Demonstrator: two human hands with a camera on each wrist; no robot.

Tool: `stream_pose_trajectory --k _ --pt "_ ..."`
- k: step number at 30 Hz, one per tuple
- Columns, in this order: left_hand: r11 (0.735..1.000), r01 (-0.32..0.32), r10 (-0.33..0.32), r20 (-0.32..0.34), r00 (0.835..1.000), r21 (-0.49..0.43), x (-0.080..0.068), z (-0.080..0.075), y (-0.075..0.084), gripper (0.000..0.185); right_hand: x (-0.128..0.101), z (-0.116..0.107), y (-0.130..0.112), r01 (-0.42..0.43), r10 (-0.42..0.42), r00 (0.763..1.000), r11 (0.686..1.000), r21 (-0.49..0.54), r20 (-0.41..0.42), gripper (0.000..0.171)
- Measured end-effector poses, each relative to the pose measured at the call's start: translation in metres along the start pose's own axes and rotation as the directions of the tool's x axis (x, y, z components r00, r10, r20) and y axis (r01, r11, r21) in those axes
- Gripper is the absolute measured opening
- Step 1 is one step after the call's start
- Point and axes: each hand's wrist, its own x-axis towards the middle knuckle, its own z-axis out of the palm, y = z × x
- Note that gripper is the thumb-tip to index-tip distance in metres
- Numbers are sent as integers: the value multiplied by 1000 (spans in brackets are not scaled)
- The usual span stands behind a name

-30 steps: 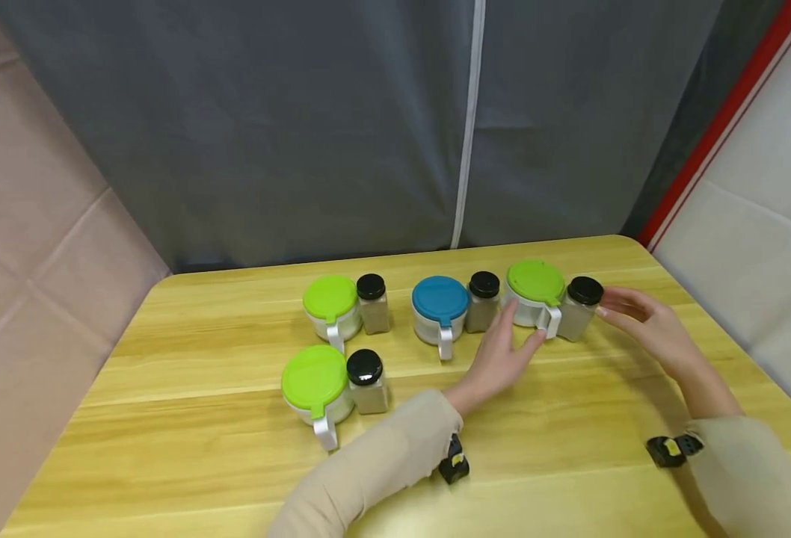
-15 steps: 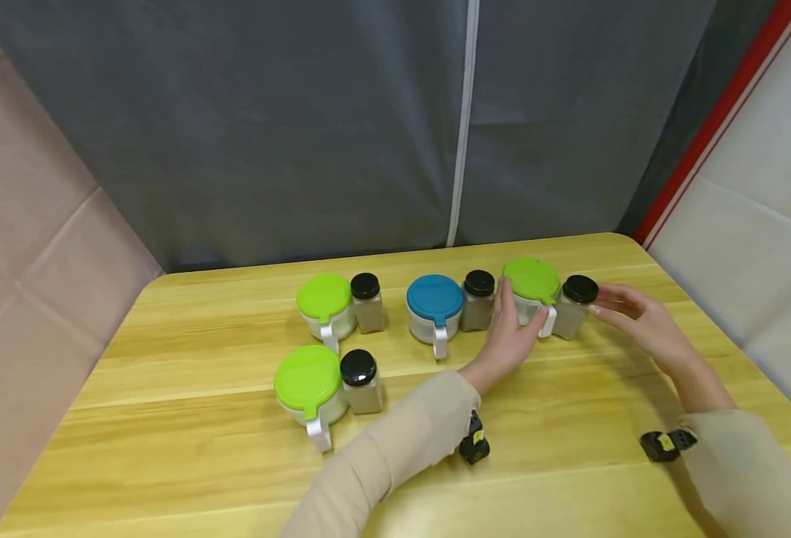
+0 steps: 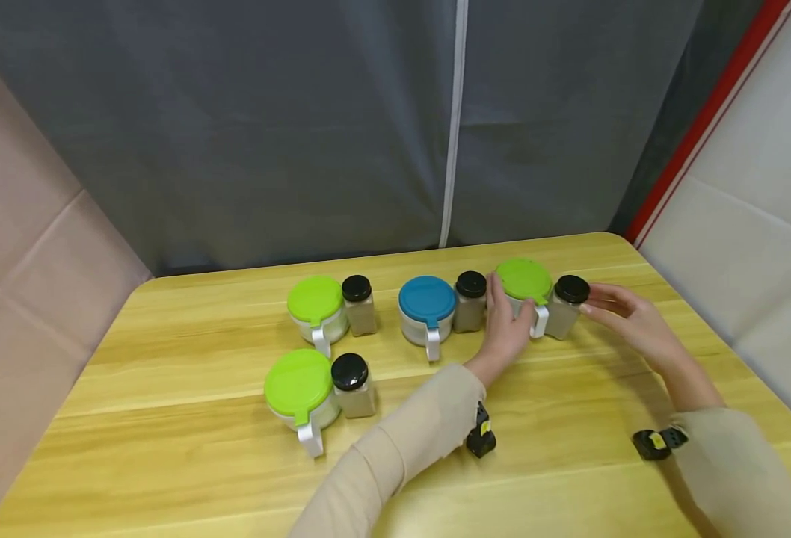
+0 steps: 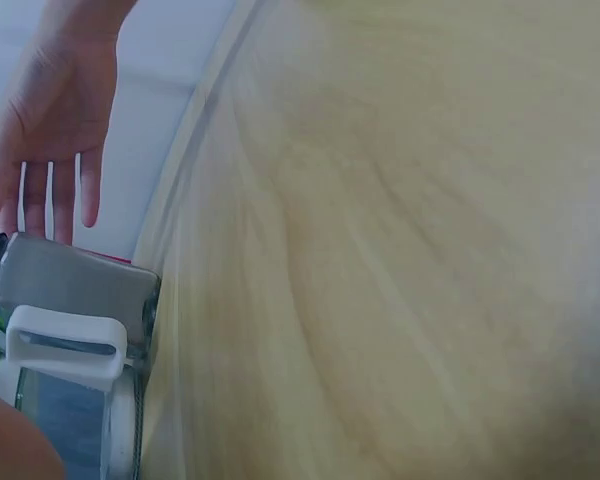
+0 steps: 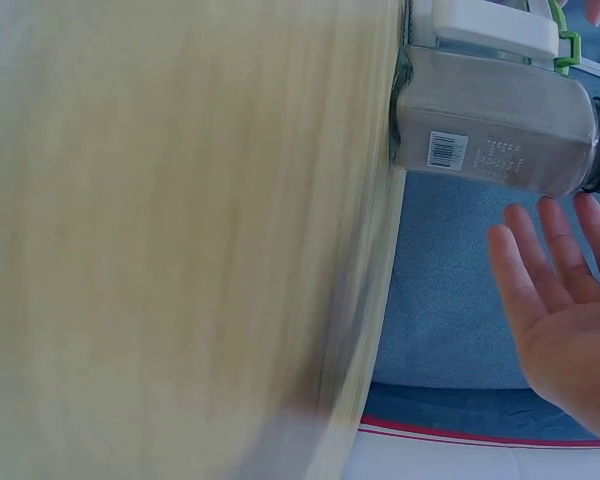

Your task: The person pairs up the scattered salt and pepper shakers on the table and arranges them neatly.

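Observation:
My left hand lies along the left side of a jar with a green lid and white handle, fingers straight and thumb near the handle. Right against that jar stands a square glass bottle with a black cap. On the bottle's other side, my right hand has its extended fingertips at the cap and upper glass. In the right wrist view the bottle shows greyish contents and a barcode label. Handle and bottle stand close together in the left wrist view. Whether the left fingertips touch the jar is hidden.
Just left of my left hand stand another black-capped bottle and a blue-lidded jar. Further left are a green-lidded jar with a bottle, and nearer, another such jar and bottle. A grey curtain hangs behind the table.
My left hand has moved in between the right-hand green-lidded jar and the bottle to its left. The whole scene shifts slightly left in view. My right hand stays by the end bottle.

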Motion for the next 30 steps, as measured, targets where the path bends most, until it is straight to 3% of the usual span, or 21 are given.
stream_pose_trajectory --k 11,20,22,27,30 --pt "999 17 -18 -32 999 -30 8 0 -9 77 1 4 -7 -15 16 1000 1000 -27 13 55" --pt "998 -62 63 -41 997 25 7 3 -13 82 -11 0 -49 -55 57 997 998 -31 57 58" --pt "998 -58 59 -47 997 28 7 4 -13 84 -12 0 -52 -57 59 997 997 -55 46 56" --pt "995 -63 69 -71 995 81 10 6 -13 82 -15 -1 -59 -32 32 997 999 -5 66 53" --pt "992 -66 74 -75 994 108 13 5 -13 83 -12 -2 -51 -36 37 998 999 -22 60 54"
